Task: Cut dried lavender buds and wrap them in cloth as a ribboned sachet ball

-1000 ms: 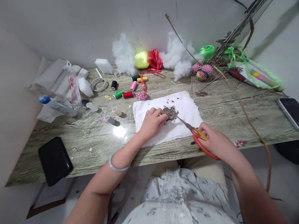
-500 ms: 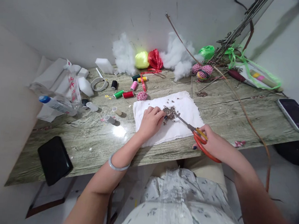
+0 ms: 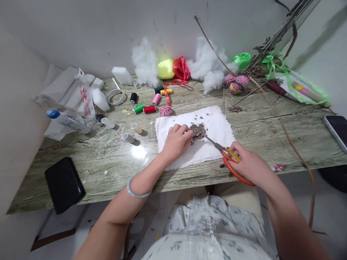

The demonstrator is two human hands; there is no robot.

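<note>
A small heap of dried, crumbly plant bits (image 3: 198, 129) lies on a white cloth (image 3: 195, 156), with crumbs scattered around it. My left hand (image 3: 176, 143) rests on the cloth, its fingers closed at the heap's left side and its fingertips partly hidden among the bits. From the right, my right hand (image 3: 247, 165) grips scissors (image 3: 219, 146) with orange and yellow handles. Their blades point left, and the tips reach into the right edge of the heap. A bangle circles my left forearm.
Thread spools (image 3: 149, 109), a tape roll (image 3: 116, 97), small tubes (image 3: 128, 137) and a glue bottle (image 3: 67, 121) stand to the left. White stuffing (image 3: 208, 66) and ribbon balls (image 3: 181, 68) line the wall. Dry stems (image 3: 272, 41) and a phone (image 3: 346, 135) are right; a black case (image 3: 64, 185) sits front left.
The scissors and my right hand have shifted slightly left and up towards the heap. My left hand stays at the heap's left side. The whole view has shifted a little.
</note>
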